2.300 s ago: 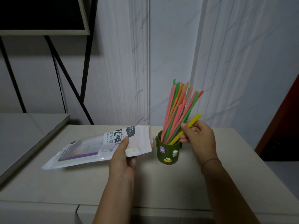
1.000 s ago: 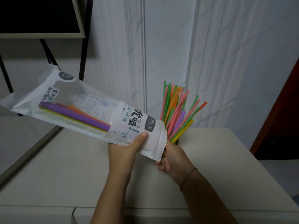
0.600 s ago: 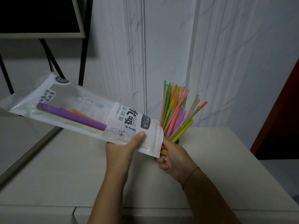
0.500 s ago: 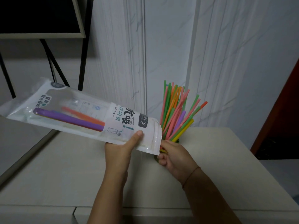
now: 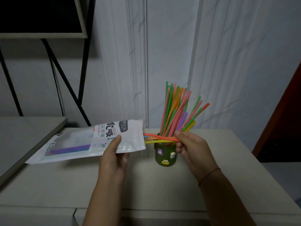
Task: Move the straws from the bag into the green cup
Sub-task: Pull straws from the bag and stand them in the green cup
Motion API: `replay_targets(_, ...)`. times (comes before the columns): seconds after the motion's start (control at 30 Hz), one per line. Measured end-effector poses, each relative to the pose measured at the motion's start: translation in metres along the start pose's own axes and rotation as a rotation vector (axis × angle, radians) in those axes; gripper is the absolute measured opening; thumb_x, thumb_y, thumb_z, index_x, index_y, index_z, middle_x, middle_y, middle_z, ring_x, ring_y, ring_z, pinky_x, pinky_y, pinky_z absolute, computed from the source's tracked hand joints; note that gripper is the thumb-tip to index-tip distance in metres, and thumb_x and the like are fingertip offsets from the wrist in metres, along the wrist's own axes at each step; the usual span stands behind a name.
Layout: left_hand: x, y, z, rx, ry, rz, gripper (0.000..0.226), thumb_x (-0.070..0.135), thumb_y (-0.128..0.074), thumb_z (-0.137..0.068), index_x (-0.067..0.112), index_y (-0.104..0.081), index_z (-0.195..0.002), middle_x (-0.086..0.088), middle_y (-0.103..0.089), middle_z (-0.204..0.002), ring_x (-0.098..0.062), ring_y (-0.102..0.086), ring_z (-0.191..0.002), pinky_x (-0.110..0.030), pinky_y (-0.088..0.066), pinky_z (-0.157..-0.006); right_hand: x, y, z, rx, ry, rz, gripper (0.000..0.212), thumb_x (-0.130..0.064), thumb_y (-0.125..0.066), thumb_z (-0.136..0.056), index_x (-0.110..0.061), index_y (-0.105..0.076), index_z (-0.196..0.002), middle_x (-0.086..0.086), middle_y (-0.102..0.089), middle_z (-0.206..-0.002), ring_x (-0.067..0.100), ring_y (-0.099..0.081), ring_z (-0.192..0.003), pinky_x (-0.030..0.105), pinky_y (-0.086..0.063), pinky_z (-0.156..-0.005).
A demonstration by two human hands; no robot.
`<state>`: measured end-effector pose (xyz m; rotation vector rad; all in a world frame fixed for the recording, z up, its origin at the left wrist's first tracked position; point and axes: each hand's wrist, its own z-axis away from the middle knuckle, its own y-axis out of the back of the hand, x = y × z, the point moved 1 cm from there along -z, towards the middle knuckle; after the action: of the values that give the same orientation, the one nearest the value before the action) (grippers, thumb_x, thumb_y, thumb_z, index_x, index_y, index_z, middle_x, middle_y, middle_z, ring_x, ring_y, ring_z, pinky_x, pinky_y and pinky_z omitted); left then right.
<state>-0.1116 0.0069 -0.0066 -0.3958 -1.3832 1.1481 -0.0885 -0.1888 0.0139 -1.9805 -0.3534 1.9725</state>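
**Straws half out of the bag, cup waiting beneath**

Your left hand grips the bag near its open mouth, thumb on top of the printed panel, and holds it nearly level above the tabletop, with its closed end out toward the left edge. Your right hand is pinched on a small bunch of straws, orange, yellow and blue, that sticks out of the mouth and crosses just above the rim of the green cup. The cup stands upright toward the back of the tabletop, between your hands, already crowded with straws fanning up and to the right. A purple straw shows through the bag's clear window, well back from the mouth.

To finish this pull cleanly, keep the bag steady and draw the bunch straight along its own line, so the soft straws do not kink at the mouth. Hold the pinch firm enough that none slides back. Once the tail ends clear the plastic, tip the bunch upright and aim for a gap among the standing straws; the cup looks light and top-heavy, so lower them in gently and do not push sideways. Likely the purple straw needs one more reach.
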Motion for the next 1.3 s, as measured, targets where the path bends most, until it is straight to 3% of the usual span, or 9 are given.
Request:
replay_targets(0.2, -0.009, -0.004, 0.001, 0.003, 0.051, 0.018, 0.034, -0.001, -0.063, -0.084, 0.018, -0.061, -0.113, 0.0, -0.077, -0.094, -0.013, -0.074, -0.081, -0.023, -0.057, -0.053, 0.007, -0.021, 0.005, -0.162, -0.074, -0.293, 0.016, -0.014, -0.059, -0.087, 0.0, -0.061, -0.095, 0.006, -0.055, -0.065, 0.01, -0.052, -0.056, 0.018, -0.049, -0.051)
replay_targets(0.33, -0.013, -0.004, 0.003, 0.033, 0.054, -0.008, 0.036, 0.001, -0.067, -0.082, 0.019, -0.061, -0.113, -0.002, -0.075, -0.101, -0.013, -0.074, -0.082, -0.022, -0.056, -0.051, 0.015, -0.029, 0.008, -0.148, -0.033, -0.215, 0.012, -0.009, -0.062, -0.084, -0.001, -0.065, -0.093, 0.004, -0.058, -0.064, 0.008, -0.056, -0.055, 0.018, -0.051, -0.056)
replay_targets(0.43, -0.013, -0.005, 0.003, 0.048, 0.045, 0.001, 0.035, 0.005, -0.068, -0.083, 0.02, -0.061, -0.113, 0.001, -0.075, -0.102, -0.011, -0.072, -0.085, -0.021, -0.056, -0.052, 0.015, -0.028, 0.006, -0.093, -0.002, -0.146, 0.009, -0.005, -0.058, -0.087, 0.002, -0.064, -0.088, 0.005, -0.056, -0.057, 0.007, -0.054, -0.049, 0.017, -0.049, -0.051)
replay_targets(0.63, -0.006, 0.0, 0.001, 0.044, 0.018, 0.076, 0.02, 0.011, -0.067, -0.086, 0.021, -0.063, -0.104, 0.007, -0.077, -0.077, -0.005, -0.072, -0.068, -0.019, -0.054, -0.048, -0.001, -0.004, 0.003, -0.094, 0.005, 0.0, 0.014, -0.006, -0.055, -0.09, -0.001, -0.065, -0.081, 0.001, -0.055, -0.052, 0.006, -0.052, -0.047, 0.016, -0.046, -0.047)
replay_targets(0.9, -0.015, -0.003, 0.005, 0.074, 0.07, 0.107, 0.029, 0.0, -0.065, -0.084, 0.017, -0.062, -0.107, -0.001, -0.077, -0.086, -0.013, -0.074, -0.074, -0.026, -0.059, -0.052, -0.005, -0.011, 0.005, -0.118, -0.052, -0.271, 0.013, -0.001, -0.053, -0.089, 0.001, -0.062, -0.081, 0.005, -0.054, -0.058, 0.006, -0.052, -0.046, 0.016, -0.046, -0.046)
replay_targets(1.03, -0.021, -0.007, 0.007, 0.069, 0.089, 0.086, 0.028, 0.001, -0.067, -0.083, 0.017, -0.063, -0.105, -0.001, -0.077, -0.085, -0.013, -0.074, -0.076, -0.03, -0.061, -0.064, 0.009, -0.023, 0.01, -0.137, -0.021, -0.188, 0.009, -0.004, -0.058, -0.088, 0.0, -0.065, -0.084, 0.004, -0.056, -0.057, 0.007, -0.053, -0.049, 0.017, -0.048, -0.05)
replay_targets(1.3, -0.012, -0.001, 0.005, 0.121, 0.056, 0.165, 0.027, 0.006, -0.068, -0.084, 0.017, -0.062, -0.108, 0.0, -0.077, -0.078, -0.012, -0.074, -0.07, -0.022, -0.056, -0.048, 0.0, -0.013, 0.005, -0.016, 0.129, -0.028, 0.019, -0.009, -0.055, -0.09, -0.004, -0.066, -0.075, 0.001, -0.054, -0.05, 0.007, -0.05, -0.046, 0.019, -0.044, -0.047)
